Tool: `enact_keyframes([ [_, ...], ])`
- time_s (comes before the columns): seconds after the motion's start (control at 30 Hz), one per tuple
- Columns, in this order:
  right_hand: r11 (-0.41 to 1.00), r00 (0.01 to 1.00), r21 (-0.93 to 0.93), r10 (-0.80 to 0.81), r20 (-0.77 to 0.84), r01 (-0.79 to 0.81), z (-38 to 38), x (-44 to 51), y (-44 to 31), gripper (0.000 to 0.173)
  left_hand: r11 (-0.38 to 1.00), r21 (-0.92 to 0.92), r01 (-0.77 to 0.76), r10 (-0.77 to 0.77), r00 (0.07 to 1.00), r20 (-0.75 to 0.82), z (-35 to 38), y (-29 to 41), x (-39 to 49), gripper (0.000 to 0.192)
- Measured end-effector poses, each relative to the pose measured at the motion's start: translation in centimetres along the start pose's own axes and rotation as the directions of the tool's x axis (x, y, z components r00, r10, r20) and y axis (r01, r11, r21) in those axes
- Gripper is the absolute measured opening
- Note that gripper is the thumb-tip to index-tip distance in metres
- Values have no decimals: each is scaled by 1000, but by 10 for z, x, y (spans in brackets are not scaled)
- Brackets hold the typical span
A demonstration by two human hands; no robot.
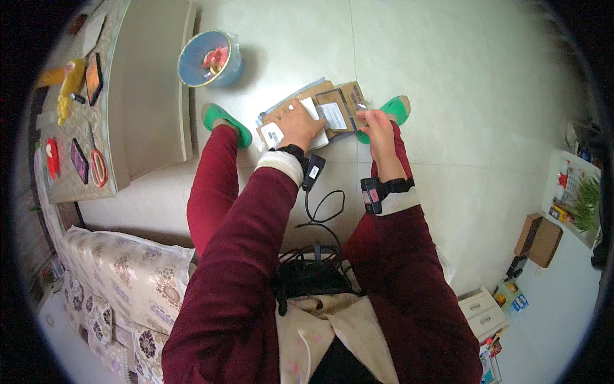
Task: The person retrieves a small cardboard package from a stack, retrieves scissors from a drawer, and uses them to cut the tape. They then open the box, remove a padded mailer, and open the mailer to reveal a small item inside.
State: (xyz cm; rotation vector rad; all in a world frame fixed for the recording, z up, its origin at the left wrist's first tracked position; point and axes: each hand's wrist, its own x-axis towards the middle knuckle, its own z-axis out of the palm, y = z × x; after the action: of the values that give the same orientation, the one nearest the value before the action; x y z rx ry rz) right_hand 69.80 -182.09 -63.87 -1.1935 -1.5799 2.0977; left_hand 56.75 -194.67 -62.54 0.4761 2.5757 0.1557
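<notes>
My left hand (298, 122) rests over a pile of cardboard packaging (322, 89) on the floor between my feet, its fingers curled onto the pile. A flat white box or sheet (320, 140) lies partly under that hand, and a white label (272, 135) shows at the pile's left end. At the right is a brown cardboard box (352, 96) bearing printing and a pale label (333, 116). My right hand (379, 132) is at this box's right edge, thumb and forefinger close together near a shiny clear patch; whether they pinch it is too small to tell.
A blue bin (236, 67) with rubbish inside stands beyond my left foot. The table (108, 185) at left carries phones (79, 161), red-handled scissors (98, 165) and a yellow item (72, 86). A black cable (331, 222) hangs between my legs. Green slippers (225, 122) flank the pile.
</notes>
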Motion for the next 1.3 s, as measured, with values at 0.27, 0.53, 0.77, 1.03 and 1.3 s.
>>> enact_keyframes([
  [0.27,997,994,71,-39,101,32,22,4,-2,14,436,-846,-309,30,944,-329,-40,-50,-24,68],
  [0.53,980,962,-201,71,263,-18,76,-12,34,9,-243,-970,-13,136,990,-48,-87,-106,-73,70],
  [0.77,986,933,-164,84,351,-27,75,-23,16,15,-282,-957,-67,154,982,-114,-93,-121,-90,73],
  [1.03,916,978,-388,-20,209,101,68,-35,22,21,-278,-956,-91,60,992,-112,-83,-132,-97,76],
  [1.3,603,930,-748,-364,53,278,20,-20,48,37,-253,-967,-42,-141,990,-6,-79,-176,-87,41],
])
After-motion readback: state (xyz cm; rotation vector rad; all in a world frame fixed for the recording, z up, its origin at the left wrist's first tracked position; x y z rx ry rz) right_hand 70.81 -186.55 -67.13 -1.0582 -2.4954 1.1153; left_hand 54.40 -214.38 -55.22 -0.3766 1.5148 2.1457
